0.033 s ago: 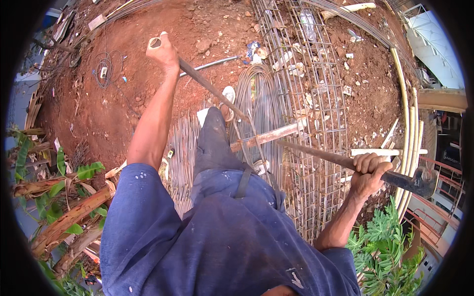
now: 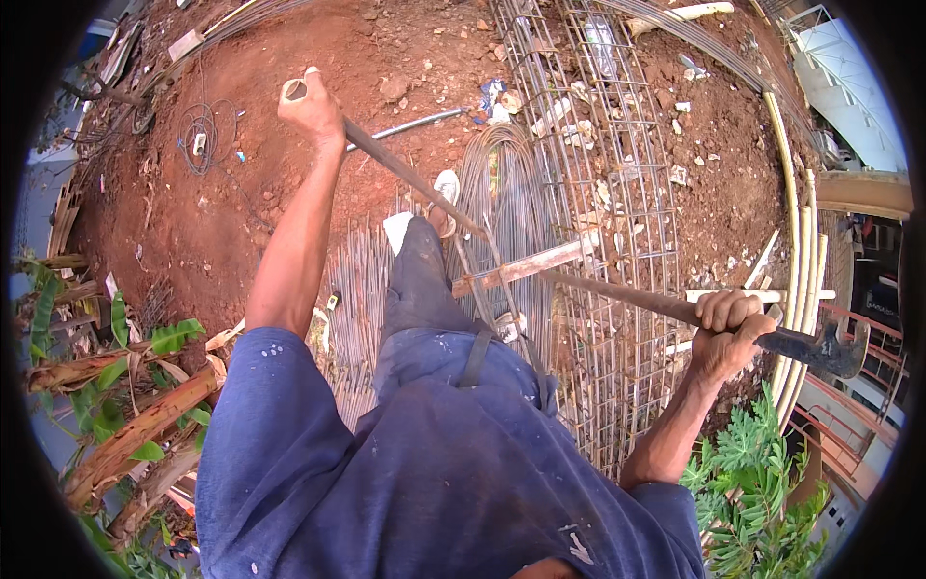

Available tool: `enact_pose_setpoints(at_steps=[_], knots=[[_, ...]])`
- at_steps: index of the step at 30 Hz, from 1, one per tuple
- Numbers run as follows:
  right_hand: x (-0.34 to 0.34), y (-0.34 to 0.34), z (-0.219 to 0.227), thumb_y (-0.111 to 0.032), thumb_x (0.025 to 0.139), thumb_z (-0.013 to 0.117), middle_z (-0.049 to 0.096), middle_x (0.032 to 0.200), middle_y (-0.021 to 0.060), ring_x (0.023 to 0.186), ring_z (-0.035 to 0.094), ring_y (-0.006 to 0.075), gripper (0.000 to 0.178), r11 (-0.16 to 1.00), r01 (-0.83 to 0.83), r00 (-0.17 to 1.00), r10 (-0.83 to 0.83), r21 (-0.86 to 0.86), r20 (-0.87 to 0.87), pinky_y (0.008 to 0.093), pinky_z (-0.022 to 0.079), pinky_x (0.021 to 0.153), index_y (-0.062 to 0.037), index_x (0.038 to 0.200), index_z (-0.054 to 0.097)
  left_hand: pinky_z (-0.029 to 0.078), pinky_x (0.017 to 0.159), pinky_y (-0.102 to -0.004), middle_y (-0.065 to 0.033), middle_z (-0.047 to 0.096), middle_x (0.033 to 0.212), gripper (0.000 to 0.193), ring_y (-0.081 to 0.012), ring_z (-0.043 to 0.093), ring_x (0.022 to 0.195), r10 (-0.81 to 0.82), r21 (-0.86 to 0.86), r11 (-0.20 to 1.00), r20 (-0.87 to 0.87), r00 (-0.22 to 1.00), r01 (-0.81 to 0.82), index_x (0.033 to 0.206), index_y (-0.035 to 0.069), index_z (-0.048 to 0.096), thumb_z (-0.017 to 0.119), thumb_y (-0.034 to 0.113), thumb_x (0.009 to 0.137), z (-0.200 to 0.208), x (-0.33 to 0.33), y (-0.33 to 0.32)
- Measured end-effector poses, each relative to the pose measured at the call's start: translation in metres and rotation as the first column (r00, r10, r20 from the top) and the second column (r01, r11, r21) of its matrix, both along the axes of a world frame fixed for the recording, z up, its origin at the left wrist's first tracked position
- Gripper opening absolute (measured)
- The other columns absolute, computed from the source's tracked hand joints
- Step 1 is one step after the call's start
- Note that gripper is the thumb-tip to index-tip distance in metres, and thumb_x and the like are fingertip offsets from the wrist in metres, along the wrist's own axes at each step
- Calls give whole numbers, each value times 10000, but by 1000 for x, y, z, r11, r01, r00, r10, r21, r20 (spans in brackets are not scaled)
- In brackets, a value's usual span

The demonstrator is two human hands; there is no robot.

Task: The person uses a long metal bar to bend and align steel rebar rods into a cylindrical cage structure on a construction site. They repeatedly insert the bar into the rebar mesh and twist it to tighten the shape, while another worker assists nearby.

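My left hand, arm stretched forward, is wrapped round the end of a long rusty bar that slants down toward the centre. My right hand grips a second long bar with a dark hooked head, a rebar bending bar, just below its hook. The inner ends of both bars come close to a reddish wooden plank; whether they touch it or each other I cannot tell. Thin steel rods, bent into a loop, lie under the plank, beside my leg and light shoe.
A long rebar cage runs along the ground right of centre. Straight rods lie left of my leg. Bamboo poles are at right, banana plants at left, a leafy bush at lower right. A grey pipe rests on red soil.
My left hand has shifted slightly left with its bar. My right hand and the hooked head have moved a little to the right.
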State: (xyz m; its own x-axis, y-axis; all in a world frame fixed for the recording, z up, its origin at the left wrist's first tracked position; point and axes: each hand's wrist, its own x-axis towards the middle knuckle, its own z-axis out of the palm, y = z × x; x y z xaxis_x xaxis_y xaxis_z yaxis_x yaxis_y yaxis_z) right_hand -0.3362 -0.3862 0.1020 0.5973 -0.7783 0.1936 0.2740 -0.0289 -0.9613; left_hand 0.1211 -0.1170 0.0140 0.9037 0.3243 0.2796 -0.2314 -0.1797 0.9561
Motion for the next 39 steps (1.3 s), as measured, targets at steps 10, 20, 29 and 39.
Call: enact_pose_setpoints(at_steps=[10,20,29,39], knots=[[324,-62,-33,-941,723,311,400,616,33,549,415,166,853,942,-308,946,318,130,-60,357,411,555,-99,735,446,387,409,-247,-26,481,527,270,-79,449,429,-105,-68,992,74,992,110,757,68,450,620,144,952,1,-10,10],[549,-51,-135,-762,869,475,367,472,-45,408,381,128,682,866,-459,864,487,199,-124,306,343,407,-150,577,407,521,547,-328,-18,439,534,188,-141,508,495,-228,-119,968,-72,971,219,869,95,449,557,201,980,20,-18,26],[618,-35,-156,-800,881,359,269,496,-76,416,286,97,651,898,-429,852,438,97,-287,263,293,398,-225,588,278,547,577,-340,2,479,527,193,-147,536,493,-243,-115,962,44,969,247,864,109,444,609,186,931,12,-25,21],[667,-36,-192,-784,894,352,254,486,-59,404,294,126,646,912,-354,841,408,209,-356,291,308,415,-215,595,292,455,497,-280,26,308,537,252,-100,353,439,238,58,971,-99,966,-234,828,97,399,443,264,1012,15,-21,36]])
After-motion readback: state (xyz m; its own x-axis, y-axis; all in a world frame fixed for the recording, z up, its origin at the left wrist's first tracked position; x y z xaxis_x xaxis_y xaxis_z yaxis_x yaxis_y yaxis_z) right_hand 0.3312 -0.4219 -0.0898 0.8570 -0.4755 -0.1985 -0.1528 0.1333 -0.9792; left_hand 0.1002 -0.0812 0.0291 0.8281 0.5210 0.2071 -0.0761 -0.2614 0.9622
